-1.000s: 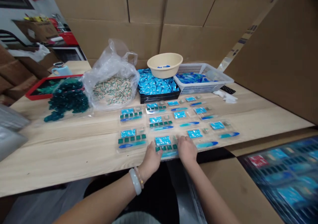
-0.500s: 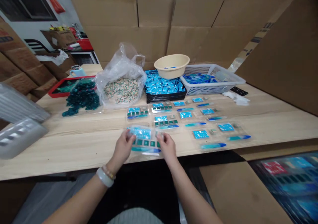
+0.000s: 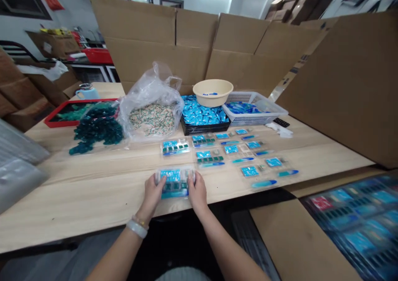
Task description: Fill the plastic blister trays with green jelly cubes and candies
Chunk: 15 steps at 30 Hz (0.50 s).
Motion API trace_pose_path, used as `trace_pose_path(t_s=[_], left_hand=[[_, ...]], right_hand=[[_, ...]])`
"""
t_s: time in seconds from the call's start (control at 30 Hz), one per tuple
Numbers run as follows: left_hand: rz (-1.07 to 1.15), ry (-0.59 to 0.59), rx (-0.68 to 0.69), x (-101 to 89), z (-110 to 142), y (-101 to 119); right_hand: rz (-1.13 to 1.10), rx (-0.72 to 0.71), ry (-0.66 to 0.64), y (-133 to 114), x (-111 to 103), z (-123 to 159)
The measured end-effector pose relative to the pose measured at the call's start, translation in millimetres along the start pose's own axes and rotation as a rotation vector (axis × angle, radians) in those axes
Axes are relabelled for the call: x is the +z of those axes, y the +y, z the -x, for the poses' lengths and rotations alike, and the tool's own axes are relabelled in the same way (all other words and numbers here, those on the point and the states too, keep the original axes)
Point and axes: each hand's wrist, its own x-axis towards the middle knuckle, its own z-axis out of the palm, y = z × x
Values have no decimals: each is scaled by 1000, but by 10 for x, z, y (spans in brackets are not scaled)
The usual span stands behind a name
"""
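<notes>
Between my two hands is a clear plastic blister pack [image 3: 171, 175] with a blue sachet, a row of dark green squares and a blue pen-like stick inside. My left hand [image 3: 152, 194] grips its left edge, and my right hand [image 3: 198, 190] is closed on the right edge. The pack is slightly blurred near the table's front. Beyond it lie several similar packs, including one with green squares [image 3: 175, 147] and another [image 3: 210, 159] close to my right hand. Packs farther right, such as one with a blue sachet [image 3: 249, 171], show no green squares.
Along the back stand a red tray [image 3: 56, 118], a heap of dark green pieces [image 3: 98, 129], a plastic bag of small pieces [image 3: 152, 119], a black tray of blue sachets [image 3: 205, 128], a cream bowl [image 3: 213, 91] and a white basket [image 3: 248, 117]. Cardboard walls [image 3: 149, 32] rise behind.
The camera view has tilted upward and shifted. Both hands still hold the same pack, and they have come closer together around it.
</notes>
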Motion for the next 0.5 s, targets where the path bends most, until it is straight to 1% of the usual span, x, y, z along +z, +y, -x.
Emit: trace_pose_path(t_s=[0.07,0.13,0.2,0.23,0.33,0.37,0.43,0.5], left_hand=[[-4,41,22,-11,45,13],[17,48,6,25,72,61],[37,10,-25,124,70,155],[61,-43,-44,202,55,212],[189,-261,-103,546,-52,374],[227,-295,-114,688,-112,414],[249,-277,-116,983,-261,469],[222,-233,-108,1254,-426,506]], right_hand=[[-130,13,28,-5,3,26],[-246,41,28,-19,-49,38],[-369,96,12,-24,-167,16],[-427,130,6,-16,-248,-17],[-496,207,13,58,-544,-248],[-475,212,15,99,-643,-374],[-376,195,26,194,-817,-680],[-209,150,41,293,-941,-1006]])
